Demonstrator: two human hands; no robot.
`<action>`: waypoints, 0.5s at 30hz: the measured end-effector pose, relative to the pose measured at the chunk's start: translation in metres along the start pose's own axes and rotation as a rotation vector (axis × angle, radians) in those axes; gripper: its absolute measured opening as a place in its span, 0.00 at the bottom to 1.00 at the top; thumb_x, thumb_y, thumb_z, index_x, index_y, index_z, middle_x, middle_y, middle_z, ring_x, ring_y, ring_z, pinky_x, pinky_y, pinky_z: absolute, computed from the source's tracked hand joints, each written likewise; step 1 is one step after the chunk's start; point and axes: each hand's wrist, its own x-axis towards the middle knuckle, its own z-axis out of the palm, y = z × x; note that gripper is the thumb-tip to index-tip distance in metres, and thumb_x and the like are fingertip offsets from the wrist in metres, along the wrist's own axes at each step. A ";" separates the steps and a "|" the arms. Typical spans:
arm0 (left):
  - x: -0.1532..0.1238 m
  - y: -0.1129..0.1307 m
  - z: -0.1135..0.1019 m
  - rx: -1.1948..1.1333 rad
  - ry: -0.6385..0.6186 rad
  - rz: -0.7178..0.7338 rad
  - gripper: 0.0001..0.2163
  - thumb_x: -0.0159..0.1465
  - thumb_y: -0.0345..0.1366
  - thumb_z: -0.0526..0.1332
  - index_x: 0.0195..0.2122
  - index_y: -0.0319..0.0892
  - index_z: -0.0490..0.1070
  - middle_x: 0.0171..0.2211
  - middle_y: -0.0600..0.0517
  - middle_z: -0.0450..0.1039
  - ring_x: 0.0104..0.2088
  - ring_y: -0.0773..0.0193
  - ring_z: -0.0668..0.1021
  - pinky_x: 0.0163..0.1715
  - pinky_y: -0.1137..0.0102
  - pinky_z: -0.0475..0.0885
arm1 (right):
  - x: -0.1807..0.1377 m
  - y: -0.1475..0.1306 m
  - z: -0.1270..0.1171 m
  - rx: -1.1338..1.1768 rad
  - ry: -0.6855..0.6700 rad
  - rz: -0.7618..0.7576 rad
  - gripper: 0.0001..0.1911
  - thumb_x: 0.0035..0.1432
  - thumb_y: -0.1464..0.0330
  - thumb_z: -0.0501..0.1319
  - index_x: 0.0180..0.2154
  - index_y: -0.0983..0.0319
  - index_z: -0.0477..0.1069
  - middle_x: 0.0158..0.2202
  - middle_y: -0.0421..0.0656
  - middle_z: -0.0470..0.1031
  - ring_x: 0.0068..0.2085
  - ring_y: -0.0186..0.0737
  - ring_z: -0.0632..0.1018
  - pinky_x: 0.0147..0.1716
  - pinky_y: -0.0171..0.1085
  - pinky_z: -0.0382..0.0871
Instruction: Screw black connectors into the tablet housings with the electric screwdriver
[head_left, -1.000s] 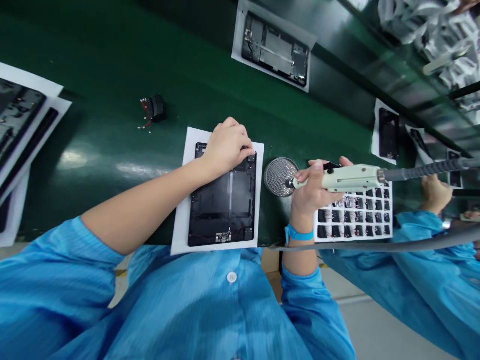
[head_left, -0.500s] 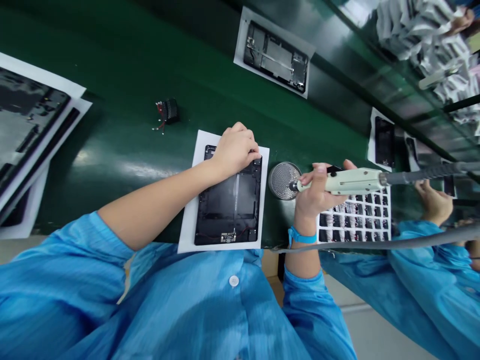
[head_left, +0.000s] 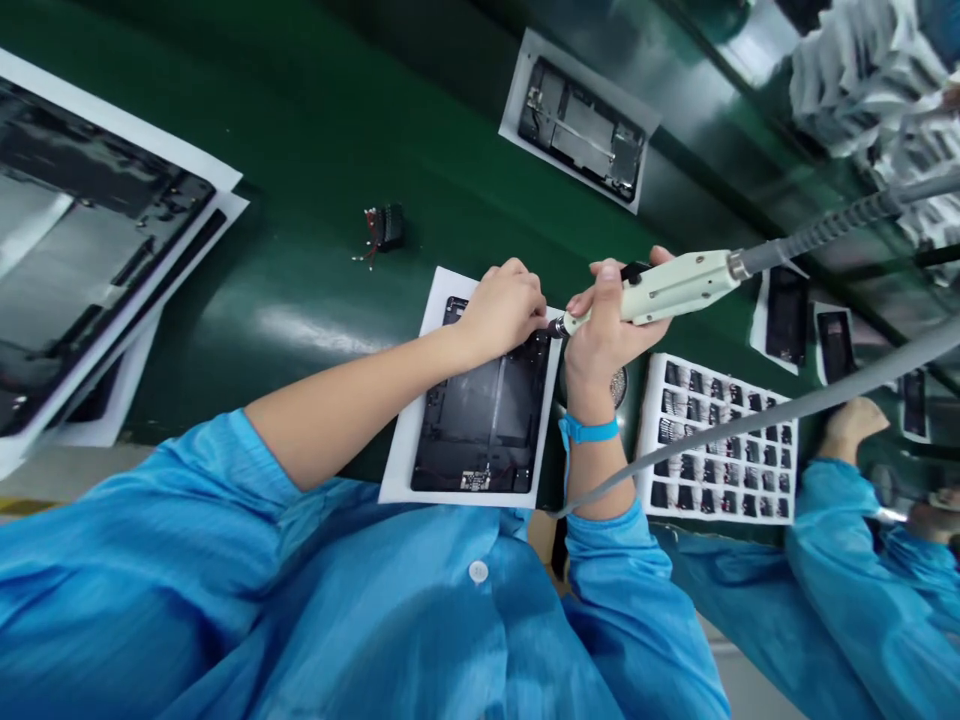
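Observation:
An open black tablet housing (head_left: 472, 425) lies on a white sheet (head_left: 401, 465) in front of me, with a small circuit board (head_left: 475, 481) at its near edge. My left hand (head_left: 504, 312) rests over the far right part of the housing, fingers curled and closed; whatever they may pinch is hidden. A pale green electric screwdriver (head_left: 686, 287) is gripped in my right hand (head_left: 600, 355). Its dark tip is at the housing's far right corner, close to my left fingertips. Contact with a screw cannot be made out. Behind my right wrist, a perforated metal dish (head_left: 619, 387) is mostly hidden.
A white tray (head_left: 654, 440) of small black parts with wires stands right. The screwdriver's grey cable (head_left: 757, 428) crosses before it. Small wired parts (head_left: 388, 228) lie beyond the housing. Other housings sit left (head_left: 90, 235) and far back (head_left: 585, 125). A co-worker's hand (head_left: 851, 428) is at right.
My right hand has carried the screwdriver from the metal dish leftward and away from me to the housing's corner. My left hand stays at that corner. The whole view has shifted somewhat.

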 end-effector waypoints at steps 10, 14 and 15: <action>0.000 0.005 -0.004 0.013 -0.038 -0.009 0.08 0.74 0.30 0.69 0.42 0.42 0.90 0.45 0.42 0.86 0.56 0.44 0.78 0.55 0.51 0.73 | -0.007 -0.002 0.004 0.025 0.028 -0.049 0.31 0.69 0.47 0.71 0.64 0.53 0.69 0.38 0.34 0.76 0.22 0.29 0.72 0.24 0.37 0.78; 0.002 0.009 -0.010 0.023 -0.074 -0.002 0.08 0.72 0.29 0.69 0.45 0.40 0.90 0.45 0.41 0.87 0.55 0.43 0.81 0.56 0.50 0.76 | -0.009 0.003 0.009 0.151 0.028 -0.033 0.30 0.63 0.49 0.77 0.57 0.55 0.70 0.34 0.32 0.76 0.20 0.28 0.71 0.21 0.35 0.74; 0.001 0.011 -0.014 0.016 -0.095 0.005 0.08 0.72 0.28 0.69 0.47 0.39 0.90 0.46 0.40 0.87 0.55 0.44 0.81 0.57 0.50 0.76 | -0.008 0.002 0.010 0.172 0.036 -0.015 0.30 0.60 0.51 0.78 0.55 0.55 0.71 0.33 0.32 0.77 0.20 0.28 0.71 0.20 0.34 0.73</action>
